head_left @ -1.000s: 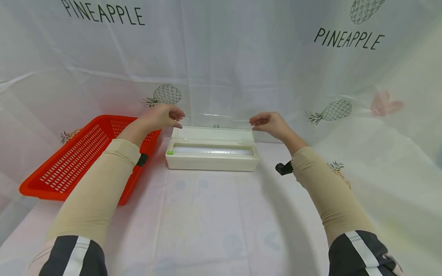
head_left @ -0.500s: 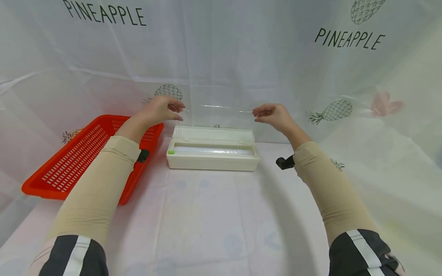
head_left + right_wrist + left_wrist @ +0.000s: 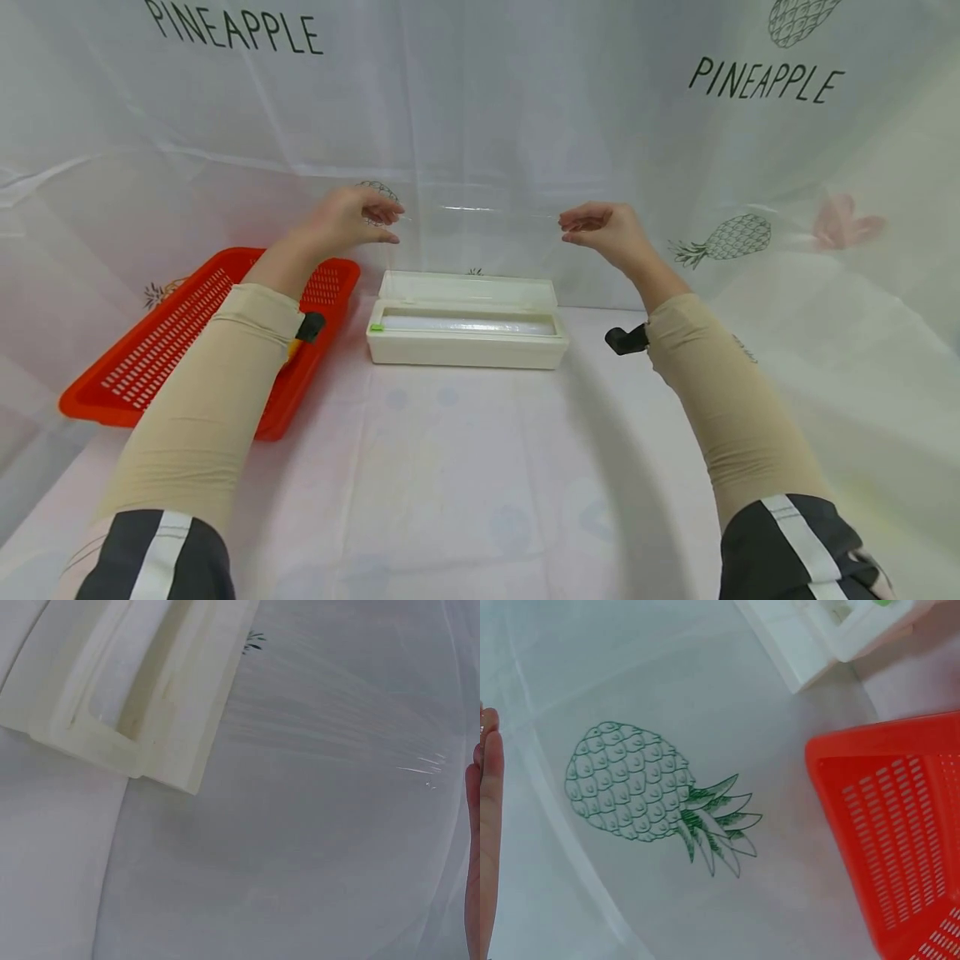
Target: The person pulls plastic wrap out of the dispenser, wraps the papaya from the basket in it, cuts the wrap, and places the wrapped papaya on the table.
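Clear plastic film (image 3: 468,208) stretches between the two raised hands, above and behind a cream box (image 3: 468,350) whose lid stands up. Inside the box lies a roll of film (image 3: 465,325). The left hand (image 3: 352,221) pinches the film's left edge; only part of that hand (image 3: 489,817) enters the left wrist view. At the opposite edge, the right hand (image 3: 603,233) pinches the film between thumb and fingers. Faint creases in the film (image 3: 337,742) run from the box toward the right hand (image 3: 474,825) in the right wrist view.
A red perforated basket (image 3: 161,350) stands left of the box, partly behind the left forearm, with something yellow (image 3: 292,348) just showing in it. Behind the box rises a pale sheet (image 3: 495,100) printed with pineapples.
Both hands have risen well above the box, lifting the film's edge with them. The box and basket have stayed in place, and a yellow thing now shows beside the left sleeve.
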The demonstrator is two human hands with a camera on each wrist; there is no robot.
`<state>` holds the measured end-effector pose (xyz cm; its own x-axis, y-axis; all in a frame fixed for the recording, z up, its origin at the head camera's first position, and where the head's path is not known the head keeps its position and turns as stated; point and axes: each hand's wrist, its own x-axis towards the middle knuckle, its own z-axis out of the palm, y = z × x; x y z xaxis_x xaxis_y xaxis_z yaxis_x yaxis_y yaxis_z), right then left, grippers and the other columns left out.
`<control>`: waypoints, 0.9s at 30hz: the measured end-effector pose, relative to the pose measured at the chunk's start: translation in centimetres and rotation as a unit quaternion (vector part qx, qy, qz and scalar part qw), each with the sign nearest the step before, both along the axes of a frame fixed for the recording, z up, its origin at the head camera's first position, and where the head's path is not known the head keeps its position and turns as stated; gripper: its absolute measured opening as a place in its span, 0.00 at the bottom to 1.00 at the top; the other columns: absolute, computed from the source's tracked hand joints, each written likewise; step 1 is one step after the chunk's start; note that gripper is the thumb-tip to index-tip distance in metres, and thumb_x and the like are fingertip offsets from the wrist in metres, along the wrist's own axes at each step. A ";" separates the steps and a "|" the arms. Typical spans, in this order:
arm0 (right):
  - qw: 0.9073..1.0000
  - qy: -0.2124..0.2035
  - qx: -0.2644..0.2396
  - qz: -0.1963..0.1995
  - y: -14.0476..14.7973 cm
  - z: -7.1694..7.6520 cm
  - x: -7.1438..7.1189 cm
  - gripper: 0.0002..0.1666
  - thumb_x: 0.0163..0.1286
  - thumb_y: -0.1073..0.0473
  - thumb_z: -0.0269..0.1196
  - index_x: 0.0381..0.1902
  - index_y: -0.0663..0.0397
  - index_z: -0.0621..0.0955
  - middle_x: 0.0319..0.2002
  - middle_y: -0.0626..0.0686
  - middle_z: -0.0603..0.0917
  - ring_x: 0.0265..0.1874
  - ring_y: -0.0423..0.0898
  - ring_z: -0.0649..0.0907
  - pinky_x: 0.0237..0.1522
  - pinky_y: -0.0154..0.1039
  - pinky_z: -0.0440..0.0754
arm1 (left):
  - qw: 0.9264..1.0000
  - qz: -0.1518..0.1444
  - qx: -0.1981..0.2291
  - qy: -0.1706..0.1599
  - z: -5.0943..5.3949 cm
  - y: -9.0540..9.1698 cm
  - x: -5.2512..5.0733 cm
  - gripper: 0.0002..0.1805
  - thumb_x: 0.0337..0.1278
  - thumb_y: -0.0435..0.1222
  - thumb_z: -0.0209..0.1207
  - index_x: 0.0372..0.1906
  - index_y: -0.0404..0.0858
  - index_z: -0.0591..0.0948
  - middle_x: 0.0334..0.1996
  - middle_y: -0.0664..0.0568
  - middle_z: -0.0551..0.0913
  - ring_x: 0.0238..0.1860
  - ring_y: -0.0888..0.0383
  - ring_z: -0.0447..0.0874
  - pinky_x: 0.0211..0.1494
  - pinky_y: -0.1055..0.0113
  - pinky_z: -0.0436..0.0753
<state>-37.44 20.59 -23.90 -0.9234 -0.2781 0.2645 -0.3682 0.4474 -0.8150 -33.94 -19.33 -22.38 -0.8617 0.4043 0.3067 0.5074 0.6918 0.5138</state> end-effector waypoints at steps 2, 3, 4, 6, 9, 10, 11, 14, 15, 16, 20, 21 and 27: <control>1.000 0.001 -0.007 -0.001 0.0 0.4 0.1 0.21 0.62 0.64 0.69 0.52 0.65 0.82 0.49 0.59 0.83 0.44 0.43 0.82 0.48 0.31 0.80 | 1.000 -0.003 0.006 0.008 0.3 0.0 0.2 0.23 0.51 0.26 0.69 0.55 0.28 0.79 0.46 0.36 0.81 0.49 0.42 0.79 0.56 0.53 0.77; 1.000 0.003 -0.011 -0.001 0.0 0.5 0.1 0.21 0.62 0.64 0.69 0.52 0.65 0.82 0.49 0.58 0.84 0.44 0.43 0.82 0.48 0.31 0.80 | 1.000 -0.005 0.013 0.010 0.4 0.0 0.3 0.23 0.51 0.26 0.69 0.55 0.28 0.79 0.46 0.35 0.81 0.49 0.42 0.79 0.56 0.55 0.78; 1.000 0.003 -0.016 -0.001 0.1 0.7 0.2 0.20 0.62 0.64 0.69 0.52 0.64 0.82 0.48 0.57 0.84 0.44 0.43 0.82 0.47 0.30 0.80 | 1.000 -0.006 0.019 0.013 0.6 0.0 0.4 0.23 0.51 0.26 0.69 0.55 0.28 0.80 0.46 0.36 0.81 0.48 0.43 0.79 0.55 0.58 0.78; 1.000 0.003 -0.027 0.000 0.1 1.0 0.4 0.19 0.62 0.65 0.69 0.51 0.63 0.83 0.47 0.55 0.84 0.43 0.43 0.83 0.47 0.30 0.80 | 1.000 -0.005 0.027 0.016 0.8 -0.1 0.6 0.23 0.51 0.26 0.69 0.54 0.28 0.80 0.45 0.36 0.82 0.47 0.44 0.80 0.52 0.65 0.79; 0.999 0.007 -0.040 0.003 0.2 1.3 0.6 0.19 0.61 0.65 0.69 0.51 0.63 0.83 0.46 0.55 0.85 0.43 0.43 0.83 0.47 0.30 0.80 | 0.999 -0.001 0.030 0.020 1.3 -0.1 0.8 0.22 0.52 0.27 0.69 0.54 0.29 0.81 0.44 0.38 0.82 0.46 0.46 0.80 0.47 0.75 0.76; 0.999 0.007 -0.043 0.003 0.3 1.5 0.7 0.19 0.61 0.65 0.69 0.51 0.64 0.83 0.47 0.55 0.85 0.42 0.43 0.83 0.46 0.30 0.80 | 0.999 0.001 0.029 0.020 1.4 -0.1 0.9 0.23 0.52 0.28 0.69 0.55 0.29 0.81 0.44 0.38 0.83 0.46 0.46 0.79 0.46 0.77 0.75; 0.999 0.010 -0.045 0.004 0.3 1.6 0.7 0.19 0.61 0.65 0.69 0.51 0.64 0.83 0.47 0.56 0.85 0.42 0.43 0.83 0.46 0.30 0.80 | 0.999 0.002 0.029 0.019 1.6 -0.1 1.0 0.23 0.52 0.28 0.69 0.55 0.30 0.81 0.44 0.38 0.83 0.47 0.46 0.79 0.46 0.78 0.74; 0.998 0.020 -0.052 0.008 0.4 1.9 0.9 0.19 0.61 0.66 0.70 0.50 0.64 0.83 0.46 0.56 0.85 0.42 0.43 0.83 0.46 0.30 0.80 | 0.999 0.007 0.031 0.019 2.1 0.0 1.5 0.23 0.52 0.29 0.69 0.55 0.30 0.81 0.46 0.38 0.83 0.48 0.46 0.80 0.46 0.77 0.74; 0.998 0.022 -0.058 0.011 0.4 2.0 0.9 0.19 0.60 0.66 0.70 0.50 0.64 0.83 0.46 0.56 0.85 0.42 0.43 0.83 0.46 0.30 0.80 | 0.999 0.009 0.032 0.019 2.2 0.0 1.6 0.23 0.52 0.28 0.69 0.55 0.31 0.81 0.46 0.38 0.83 0.48 0.46 0.80 0.46 0.77 0.75; 0.998 0.025 -0.063 0.014 0.5 2.1 0.9 0.18 0.60 0.67 0.70 0.50 0.64 0.84 0.46 0.56 0.85 0.42 0.43 0.83 0.46 0.30 0.80 | 0.999 0.011 0.032 0.019 2.4 0.0 1.8 0.23 0.53 0.29 0.69 0.56 0.31 0.81 0.46 0.38 0.83 0.48 0.46 0.80 0.46 0.77 0.75; 0.996 0.039 -0.081 0.024 0.7 2.5 1.1 0.17 0.60 0.68 0.69 0.48 0.63 0.85 0.43 0.53 0.86 0.41 0.43 0.84 0.45 0.29 0.80 | 0.999 0.016 0.028 0.021 2.9 0.0 2.2 0.22 0.55 0.29 0.68 0.57 0.32 0.80 0.47 0.40 0.82 0.49 0.48 0.79 0.47 0.75 0.76; 0.995 0.041 -0.083 0.024 0.7 2.6 1.2 0.16 0.60 0.68 0.69 0.48 0.63 0.85 0.43 0.52 0.86 0.41 0.43 0.83 0.46 0.29 0.80 | 0.999 0.016 0.027 0.023 3.0 0.1 2.3 0.22 0.55 0.30 0.67 0.57 0.33 0.80 0.48 0.40 0.82 0.49 0.48 0.79 0.48 0.74 0.76; 0.994 0.056 -0.096 0.025 0.7 3.3 1.8 0.16 0.60 0.69 0.69 0.48 0.62 0.85 0.42 0.51 0.86 0.42 0.43 0.84 0.46 0.29 0.80 | 0.999 0.016 0.027 0.036 3.8 0.2 2.8 0.22 0.56 0.30 0.67 0.58 0.32 0.80 0.50 0.39 0.81 0.49 0.48 0.78 0.52 0.70 0.77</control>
